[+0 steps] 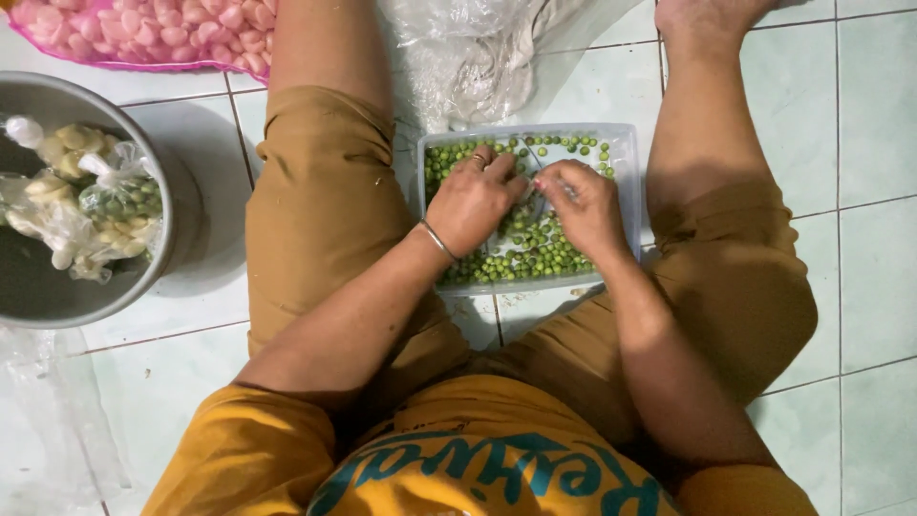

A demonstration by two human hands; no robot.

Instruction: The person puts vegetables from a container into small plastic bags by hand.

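A clear plastic tray (pixel 623 182) sits on the tiled floor between my legs, covered with small green peas (pixel 535 256). My left hand (pixel 473 199), with a ring and a thin bracelet, rests over the tray's middle, fingers curled. My right hand (pixel 585 203) is beside it, fingertips pinched together near the left hand's fingers. Both hands seem to grip a small clear plastic piece between them; what it is stays hard to tell.
A grey metal bowl (pixel 177 220) at the left holds tied plastic bags (pixel 91 196) of pale pieces and green peas. A pink bag of pinkish pieces (pixel 153 33) lies at the top left. Crumpled clear plastic (pixel 478 57) lies beyond the tray.
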